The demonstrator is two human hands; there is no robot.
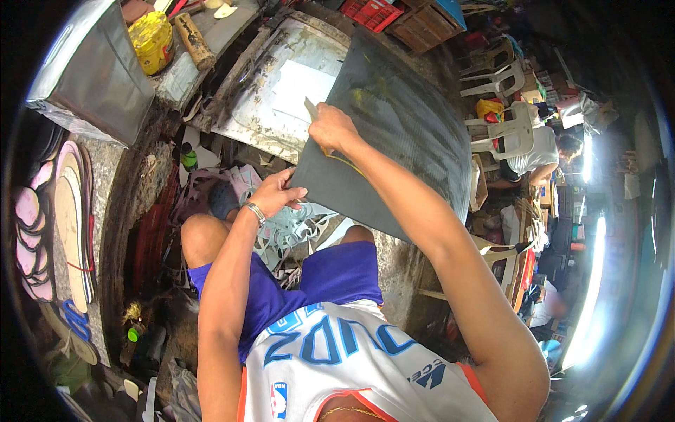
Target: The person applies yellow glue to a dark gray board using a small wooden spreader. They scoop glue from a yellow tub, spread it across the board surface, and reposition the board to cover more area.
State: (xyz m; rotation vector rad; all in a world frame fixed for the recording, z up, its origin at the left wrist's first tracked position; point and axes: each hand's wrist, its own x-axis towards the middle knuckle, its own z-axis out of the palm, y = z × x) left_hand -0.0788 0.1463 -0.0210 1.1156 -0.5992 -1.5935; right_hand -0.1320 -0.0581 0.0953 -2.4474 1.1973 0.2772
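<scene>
A large black ribbed sheet [394,119], probably rubber, lies over the right part of a worn work board [246,116] and overhangs toward my lap. My left hand [275,193] pinches the sheet's near left corner between thumb and fingers. My right hand [334,129] is closed at the sheet's left edge, around a flat greyish-beige piece [311,108] whose end sticks out past the fingers; its kind is unclear. A thin yellow line [344,163] shows on the sheet beneath that hand. A white sheet [302,90] lies on the board beside it.
Pale cut scraps [292,228] heap between my knees. At left are a metal box [91,77], a yellow tub [151,42] and stacked sole-shaped pieces [70,218]. A red crate [373,13] stands beyond the board. White plastic chairs [510,133] and a seated person [538,155] are at right.
</scene>
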